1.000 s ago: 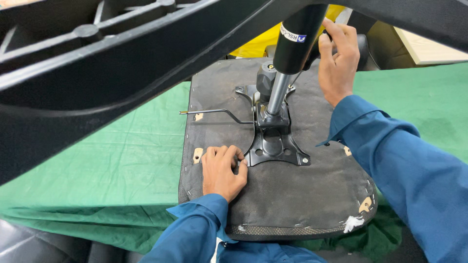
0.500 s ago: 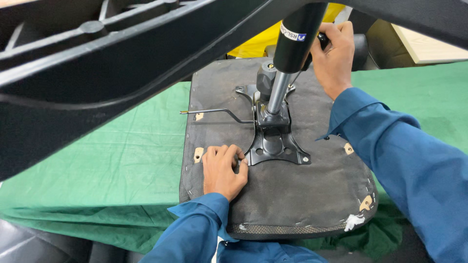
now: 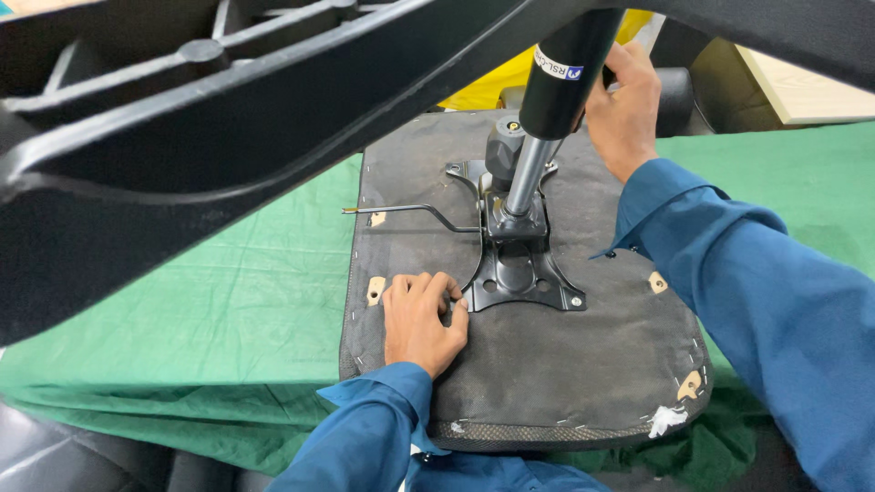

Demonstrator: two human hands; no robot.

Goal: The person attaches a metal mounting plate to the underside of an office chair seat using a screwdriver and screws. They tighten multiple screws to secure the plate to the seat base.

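Lying upside down at the green bench's (image 3: 228, 301) near edge, the seat pad (image 3: 565, 364) is pinned flat by the left hand (image 3: 421, 321), while the right hand (image 3: 624, 114) is clamped on the gas cylinder (image 3: 567, 77), keeping it upright.

One view only, worn on the head and aimed steeply down and forward. The seat underside (image 3: 547, 364) is seen close, centre frame, on green cloth (image 3: 228, 310). The near upper left is blocked by a black chair base (image 3: 182, 137) very close to the lens. Both sleeves enter from the near edge.
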